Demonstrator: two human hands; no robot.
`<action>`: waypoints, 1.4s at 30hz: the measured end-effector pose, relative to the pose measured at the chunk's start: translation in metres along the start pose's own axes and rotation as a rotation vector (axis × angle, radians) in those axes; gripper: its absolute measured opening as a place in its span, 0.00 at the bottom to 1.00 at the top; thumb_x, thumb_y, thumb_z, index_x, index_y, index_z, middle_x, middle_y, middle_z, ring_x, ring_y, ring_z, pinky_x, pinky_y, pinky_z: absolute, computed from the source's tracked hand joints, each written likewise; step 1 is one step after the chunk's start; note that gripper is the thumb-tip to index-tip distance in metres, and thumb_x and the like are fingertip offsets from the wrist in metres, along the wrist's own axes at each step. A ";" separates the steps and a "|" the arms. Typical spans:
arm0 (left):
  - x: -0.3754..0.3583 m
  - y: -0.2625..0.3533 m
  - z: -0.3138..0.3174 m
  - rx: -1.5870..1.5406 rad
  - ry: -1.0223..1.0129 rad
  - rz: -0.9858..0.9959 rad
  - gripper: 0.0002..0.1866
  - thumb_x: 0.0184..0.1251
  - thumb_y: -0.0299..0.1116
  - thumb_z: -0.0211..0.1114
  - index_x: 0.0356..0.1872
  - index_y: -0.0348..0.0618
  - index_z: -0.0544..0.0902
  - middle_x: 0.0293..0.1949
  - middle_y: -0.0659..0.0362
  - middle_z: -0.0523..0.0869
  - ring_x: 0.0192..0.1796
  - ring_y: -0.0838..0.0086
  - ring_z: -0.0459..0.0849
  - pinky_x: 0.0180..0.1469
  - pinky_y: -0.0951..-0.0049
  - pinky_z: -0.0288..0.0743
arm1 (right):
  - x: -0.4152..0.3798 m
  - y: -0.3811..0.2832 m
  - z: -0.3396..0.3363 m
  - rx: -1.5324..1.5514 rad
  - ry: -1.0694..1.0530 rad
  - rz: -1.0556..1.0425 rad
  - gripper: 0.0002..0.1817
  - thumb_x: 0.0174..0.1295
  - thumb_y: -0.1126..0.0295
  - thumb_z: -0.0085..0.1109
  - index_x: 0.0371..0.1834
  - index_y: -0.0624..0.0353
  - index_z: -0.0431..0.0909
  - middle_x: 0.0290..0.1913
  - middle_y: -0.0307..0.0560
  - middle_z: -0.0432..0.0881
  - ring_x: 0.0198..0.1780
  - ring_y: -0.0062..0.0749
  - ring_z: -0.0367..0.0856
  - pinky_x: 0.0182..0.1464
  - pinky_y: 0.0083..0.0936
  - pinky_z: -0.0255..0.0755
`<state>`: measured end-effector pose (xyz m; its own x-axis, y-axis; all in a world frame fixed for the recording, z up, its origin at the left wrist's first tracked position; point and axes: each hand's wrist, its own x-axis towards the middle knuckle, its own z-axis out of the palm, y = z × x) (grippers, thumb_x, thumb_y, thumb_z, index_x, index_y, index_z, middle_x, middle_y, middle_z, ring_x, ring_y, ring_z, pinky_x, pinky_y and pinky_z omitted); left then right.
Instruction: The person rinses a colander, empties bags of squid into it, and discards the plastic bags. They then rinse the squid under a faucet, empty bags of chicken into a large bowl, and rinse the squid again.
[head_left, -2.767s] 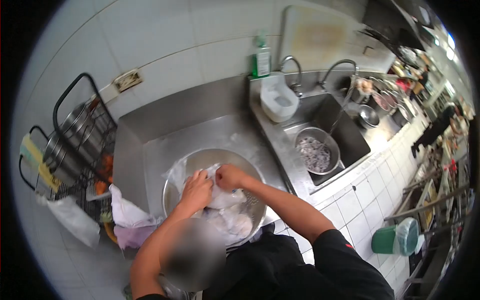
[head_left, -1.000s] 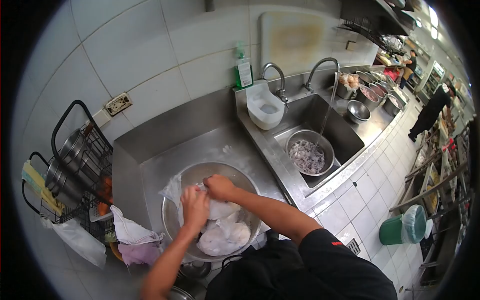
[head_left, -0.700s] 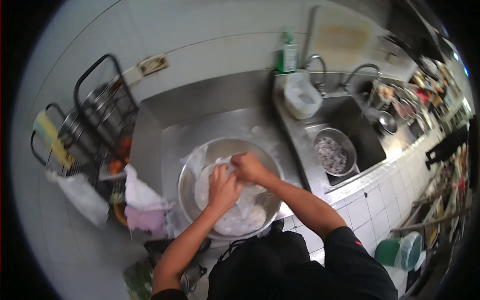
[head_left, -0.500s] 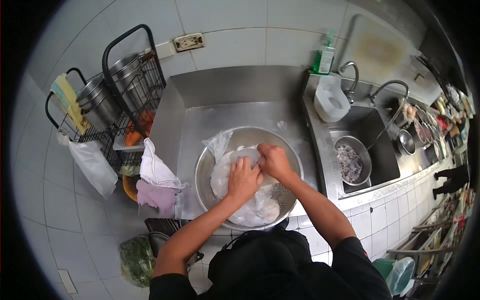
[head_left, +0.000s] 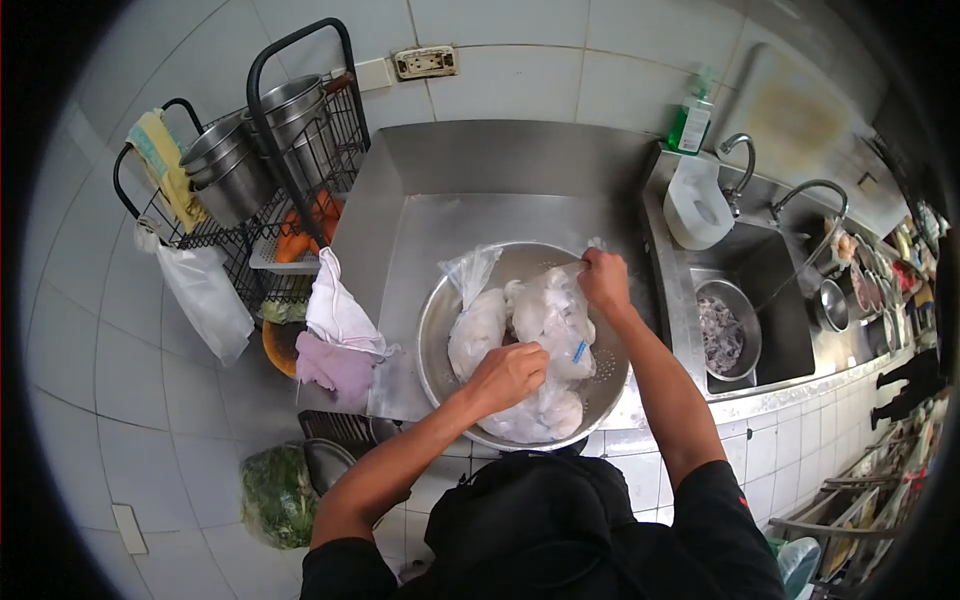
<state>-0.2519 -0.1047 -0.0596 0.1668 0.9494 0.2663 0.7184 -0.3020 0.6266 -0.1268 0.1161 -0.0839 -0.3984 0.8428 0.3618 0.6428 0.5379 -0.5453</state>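
A wide steel colander stands on the steel counter in front of me, holding pale, plump pieces that look like poultry in clear plastic bags. My right hand is closed on the gathered end of one clear plastic bag, which bears a small blue mark, over the colander's far right side. Over the middle, my left hand is closed, its fingertips pinching at the same bag. Another bagged piece lies at the left, with its loose plastic end sticking up. A further bag sits nearest my body.
To the left, a black wire rack holds steel pots and carrots, with cloths hanging at its front. At the right, a sink contains a steel bowl under a tap hose. Bagged greens lie low left.
My right hand has moved right and up, drawing the bag's end outward. My left hand has gone from spread on the bag to pinched. The view has shifted slightly.
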 end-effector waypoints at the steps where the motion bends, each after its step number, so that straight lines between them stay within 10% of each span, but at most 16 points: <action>1: 0.000 0.001 -0.002 -0.030 0.045 0.026 0.07 0.59 0.27 0.60 0.25 0.36 0.74 0.32 0.52 0.79 0.32 0.56 0.79 0.36 0.59 0.73 | 0.001 0.003 0.001 0.004 0.006 -0.003 0.09 0.49 0.76 0.56 0.31 0.63 0.83 0.29 0.64 0.82 0.34 0.58 0.83 0.41 0.45 0.77; 3: 0.003 0.008 -0.007 -0.090 0.131 0.081 0.08 0.60 0.27 0.59 0.25 0.36 0.72 0.27 0.51 0.78 0.28 0.59 0.78 0.32 0.59 0.71 | 0.003 0.012 0.007 0.010 0.018 -0.004 0.07 0.52 0.75 0.56 0.30 0.63 0.84 0.26 0.62 0.83 0.32 0.54 0.84 0.39 0.42 0.78; 6: 0.035 0.023 -0.023 -0.296 0.229 -0.169 0.08 0.60 0.27 0.58 0.24 0.36 0.72 0.24 0.54 0.77 0.22 0.68 0.76 0.27 0.63 0.68 | 0.016 0.039 0.016 0.614 -0.360 0.613 0.07 0.59 0.73 0.58 0.35 0.65 0.83 0.28 0.54 0.85 0.34 0.41 0.86 0.41 0.39 0.79; 10: 0.099 0.026 -0.029 -0.881 0.457 -0.545 0.07 0.61 0.27 0.57 0.25 0.38 0.73 0.22 0.59 0.76 0.20 0.76 0.70 0.24 0.71 0.66 | -0.012 0.026 -0.017 1.360 -0.421 0.724 0.12 0.65 0.69 0.55 0.49 0.63 0.77 0.43 0.46 0.84 0.41 0.36 0.83 0.45 0.31 0.78; 15: 0.140 0.023 -0.024 -1.291 0.561 -0.763 0.04 0.61 0.25 0.57 0.27 0.38 0.74 0.23 0.57 0.76 0.21 0.77 0.71 0.23 0.74 0.67 | -0.097 -0.045 -0.062 1.284 -0.213 1.096 0.28 0.65 0.55 0.53 0.63 0.61 0.70 0.47 0.42 0.82 0.43 0.31 0.80 0.45 0.31 0.73; 24: 0.119 -0.041 -0.017 -1.469 0.545 -0.946 0.06 0.63 0.29 0.62 0.32 0.38 0.76 0.24 0.59 0.78 0.22 0.80 0.72 0.21 0.77 0.67 | -0.108 0.003 0.013 0.722 -0.329 0.548 0.20 0.54 0.72 0.62 0.50 0.67 0.77 0.34 0.45 0.83 0.33 0.29 0.79 0.38 0.27 0.72; 27: 0.091 -0.066 -0.047 -0.590 0.017 -0.841 0.23 0.57 0.39 0.72 0.48 0.35 0.76 0.35 0.54 0.82 0.31 0.74 0.80 0.31 0.71 0.77 | -0.090 -0.015 -0.005 0.810 -0.294 0.580 0.14 0.54 0.72 0.58 0.39 0.71 0.82 0.31 0.50 0.84 0.34 0.32 0.80 0.40 0.30 0.73; 28: 0.075 -0.068 -0.032 -0.205 0.183 -0.727 0.46 0.45 0.47 0.80 0.65 0.38 0.68 0.50 0.47 0.81 0.48 0.62 0.83 0.50 0.60 0.78 | -0.072 -0.025 -0.021 0.883 -0.286 0.593 0.13 0.54 0.72 0.56 0.36 0.72 0.83 0.30 0.51 0.84 0.34 0.34 0.81 0.40 0.32 0.74; 31: 0.061 -0.021 -0.025 0.393 0.171 -0.392 0.59 0.37 0.48 0.83 0.74 0.46 0.59 0.64 0.36 0.72 0.71 0.52 0.68 0.70 0.58 0.62 | -0.042 -0.068 -0.039 0.626 -0.420 0.272 0.16 0.54 0.70 0.53 0.38 0.73 0.82 0.31 0.57 0.84 0.35 0.38 0.82 0.42 0.34 0.74; 36: 0.070 -0.047 -0.008 0.018 0.020 -0.424 0.27 0.55 0.46 0.73 0.53 0.41 0.82 0.52 0.45 0.83 0.58 0.52 0.79 0.58 0.57 0.72 | -0.021 -0.078 -0.032 0.616 -0.477 0.161 0.15 0.55 0.70 0.53 0.34 0.72 0.84 0.29 0.61 0.84 0.33 0.38 0.83 0.42 0.34 0.76; 42: 0.094 -0.056 0.000 0.077 0.263 -0.377 0.20 0.65 0.47 0.64 0.44 0.39 0.86 0.30 0.43 0.85 0.37 0.48 0.85 0.44 0.55 0.78 | 0.009 -0.103 -0.101 0.598 -0.299 0.141 0.15 0.56 0.68 0.54 0.36 0.69 0.85 0.26 0.46 0.81 0.27 0.24 0.75 0.31 0.26 0.69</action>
<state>-0.2765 0.0018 -0.0693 -0.2850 0.9345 0.2134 0.7460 0.0764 0.6615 -0.1304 0.0668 0.0520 -0.5562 0.8273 0.0791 0.2639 0.2660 -0.9271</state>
